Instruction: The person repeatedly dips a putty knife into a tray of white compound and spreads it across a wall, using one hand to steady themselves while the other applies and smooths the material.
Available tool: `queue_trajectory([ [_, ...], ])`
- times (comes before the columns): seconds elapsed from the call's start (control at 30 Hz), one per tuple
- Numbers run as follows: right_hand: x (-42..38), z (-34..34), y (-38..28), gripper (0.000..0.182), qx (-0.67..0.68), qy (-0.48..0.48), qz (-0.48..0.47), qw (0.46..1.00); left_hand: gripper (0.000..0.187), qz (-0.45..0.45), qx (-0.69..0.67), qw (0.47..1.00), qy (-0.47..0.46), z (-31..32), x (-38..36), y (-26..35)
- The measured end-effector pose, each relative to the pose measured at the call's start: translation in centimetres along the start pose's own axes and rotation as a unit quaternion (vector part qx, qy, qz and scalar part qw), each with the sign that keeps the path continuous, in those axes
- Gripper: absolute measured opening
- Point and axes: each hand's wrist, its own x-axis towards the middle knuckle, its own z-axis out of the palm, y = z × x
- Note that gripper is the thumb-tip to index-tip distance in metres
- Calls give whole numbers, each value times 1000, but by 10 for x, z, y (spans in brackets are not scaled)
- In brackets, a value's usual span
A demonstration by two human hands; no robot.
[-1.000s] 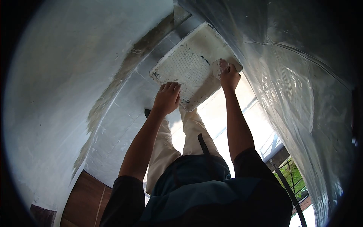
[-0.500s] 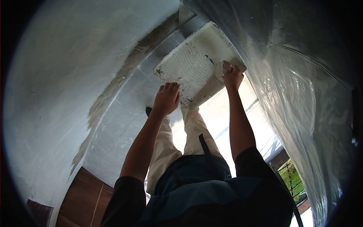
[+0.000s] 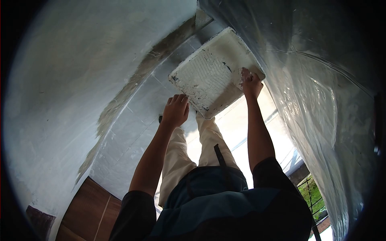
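Observation:
A paint-caked roller tray with a ribbed slope hangs in front of my legs, coated in off-white paint. My left hand is closed on its near left edge, fingers bent at the rim and thumb to the right. At the tray's right side, over the deeper end, my right hand is closed around a paintbrush, whose reddish, paint-smeared part shows beside the fingers. The brush's handle is mostly hidden in the hand.
A curved whitish wall rises on the left, with a bare grey-brown strip along its foot. Clear plastic sheeting hangs close on the right. Grey floor tiles lie below, brown tiles at lower left.
The tray and both hands appear slightly farther right and lower in view. The brush's pale bristles, visible earlier left of the right hand, show less now.

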Motion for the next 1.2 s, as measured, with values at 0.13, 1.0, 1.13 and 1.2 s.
queue_trajectory([
  [0.13, -4, -1, -1, 26, 6, 1, 4, 1000, 23, -6, 3, 1000, -3, 1, -3, 2],
  [1.0, -12, 20, 0, 24, 237, -236, 129, 933, 23, 4, -2, 1000, 3, -2, -2, 8],
  [1.13, -20, 9, -25, 19, 463, -290, 182, 817, 25, -16, 16, 999, -33, -32, -2, 9],
  [1.2, -19, 3, -46, 16, 511, -323, 190, 774, 25, -18, 30, 999, -11, -51, 0, 10],
])
